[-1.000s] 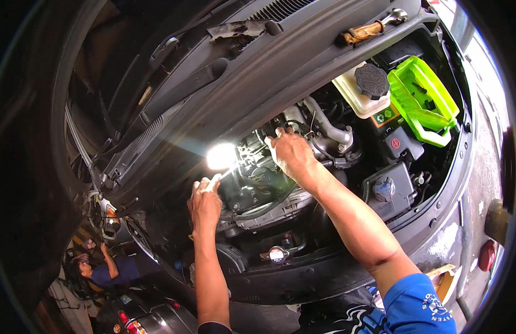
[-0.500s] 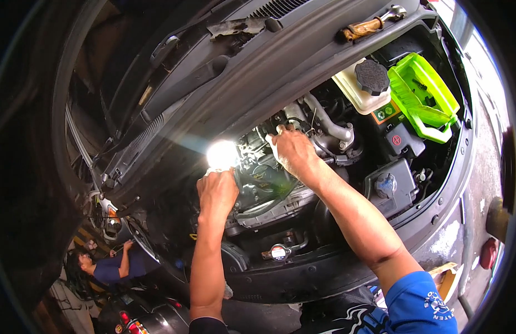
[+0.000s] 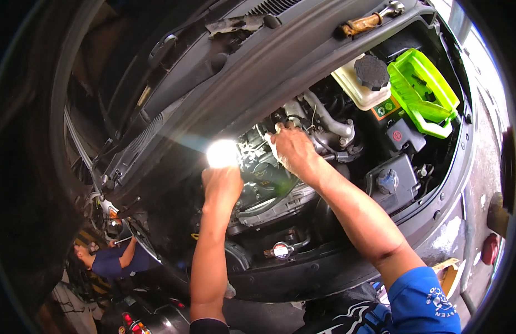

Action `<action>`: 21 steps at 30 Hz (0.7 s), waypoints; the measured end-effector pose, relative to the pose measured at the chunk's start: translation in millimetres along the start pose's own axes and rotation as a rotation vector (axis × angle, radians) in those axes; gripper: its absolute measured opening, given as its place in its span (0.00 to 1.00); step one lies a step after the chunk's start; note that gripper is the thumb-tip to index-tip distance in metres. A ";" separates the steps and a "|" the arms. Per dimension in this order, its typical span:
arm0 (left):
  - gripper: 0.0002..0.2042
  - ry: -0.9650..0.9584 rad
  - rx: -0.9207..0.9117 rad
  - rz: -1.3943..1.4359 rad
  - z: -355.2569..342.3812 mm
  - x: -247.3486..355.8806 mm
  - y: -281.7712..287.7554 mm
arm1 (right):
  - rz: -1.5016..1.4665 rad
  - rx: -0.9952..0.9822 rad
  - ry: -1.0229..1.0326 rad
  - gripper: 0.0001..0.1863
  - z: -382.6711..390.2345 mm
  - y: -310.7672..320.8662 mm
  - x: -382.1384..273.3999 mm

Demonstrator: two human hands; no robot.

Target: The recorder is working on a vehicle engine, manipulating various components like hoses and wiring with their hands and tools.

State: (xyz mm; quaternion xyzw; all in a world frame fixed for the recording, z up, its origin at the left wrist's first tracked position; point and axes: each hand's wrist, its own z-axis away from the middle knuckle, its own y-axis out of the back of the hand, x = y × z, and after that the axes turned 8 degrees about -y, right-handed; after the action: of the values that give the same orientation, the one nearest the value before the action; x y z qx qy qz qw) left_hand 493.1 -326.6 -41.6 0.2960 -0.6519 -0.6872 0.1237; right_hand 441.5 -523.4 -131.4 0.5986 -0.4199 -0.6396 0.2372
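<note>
Both my arms reach over a car's engine (image 3: 263, 175) under the raised hood. My left hand (image 3: 222, 186) is closed in a fist around a lit lamp (image 3: 222, 153), whose glare hides its body and the fingertips. Its beam falls on the engine top, just left of my right hand. My right hand (image 3: 293, 146) rests at the rear of the engine with the fingers curled down. Whatever they grip is hidden beneath them. Silvery metal pipes (image 3: 327, 119) run close to its right side.
A bright green open tray (image 3: 454, 116) holds small dark parts, beside a white reservoir (image 3: 358, 83) with a black cap. A ratchet (image 3: 366, 25) lies on the cowl ledge. Near the front are a radiator cap (image 3: 281, 250) and a washer tank (image 3: 400, 189). Another person (image 3: 116, 260) works at lower left.
My left hand has shifted slightly right and turned at the wrist, still at the lamp. My right hand stays almost in place. The other person's arm has moved.
</note>
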 end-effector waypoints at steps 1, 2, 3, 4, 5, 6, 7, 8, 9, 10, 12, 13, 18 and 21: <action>0.05 0.001 -0.003 -0.003 -8.3 -0.3 -1.1 | 0.047 -0.015 0.009 0.11 -0.4 3.9 1.7; 0.08 -0.031 0.024 -0.027 -15.3 -1.4 -1.0 | 0.070 0.017 0.014 0.10 -2.2 -2.9 3.5; 0.11 -0.065 0.055 -0.047 -21.3 0.2 -4.4 | 0.072 0.019 0.014 0.10 -2.4 -2.9 5.3; 0.11 -0.089 0.098 -0.049 -21.3 -1.8 -3.9 | 0.057 0.012 0.008 0.10 -2.2 -3.5 5.3; 0.11 -0.089 0.101 -0.049 -15.8 -5.5 -0.2 | 0.041 0.005 0.003 0.11 -2.3 -4.2 5.0; 0.10 0.011 -0.102 0.015 -10.9 -4.3 2.3 | 0.043 -0.007 -0.021 0.11 -1.1 -3.7 10.0; 0.10 0.106 -0.306 0.072 -3.8 -4.7 6.3 | 0.024 -0.038 -0.079 0.13 0.3 -0.5 10.7; 0.10 0.090 -0.303 0.080 4.4 -5.9 -1.3 | 0.016 -0.034 -0.136 0.12 -2.4 -6.1 17.1; 0.09 0.143 -0.190 0.075 17.5 -12.3 -9.9 | -0.002 -0.025 -0.188 0.12 -5.2 -11.8 18.7; 0.08 0.209 -0.085 0.058 35.9 -24.7 -18.4 | -0.018 -0.026 -0.183 0.12 -4.7 -8.8 10.7; 0.09 0.252 -0.063 0.078 66.7 -47.4 -37.0 | 0.040 -0.065 -0.034 0.12 -2.1 6.2 -4.6; 0.09 0.281 -0.028 0.126 71.8 -50.4 -46.3 | 0.039 -0.059 -0.028 0.12 -2.7 7.9 -5.0; 0.09 0.254 0.107 0.090 74.7 -50.1 -55.7 | -0.015 -0.053 -0.093 0.12 -5.0 -4.3 4.4; 0.08 0.273 0.124 0.055 85.2 -54.8 -39.4 | -0.028 -0.038 -0.077 0.12 -2.5 1.0 4.5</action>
State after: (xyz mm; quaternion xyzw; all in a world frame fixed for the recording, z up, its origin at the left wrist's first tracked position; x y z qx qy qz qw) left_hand 496.7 -221.3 -68.5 0.3757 -0.6782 -0.5952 0.2114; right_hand 442.9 -528.2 -133.0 0.5746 -0.4082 -0.6734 0.2232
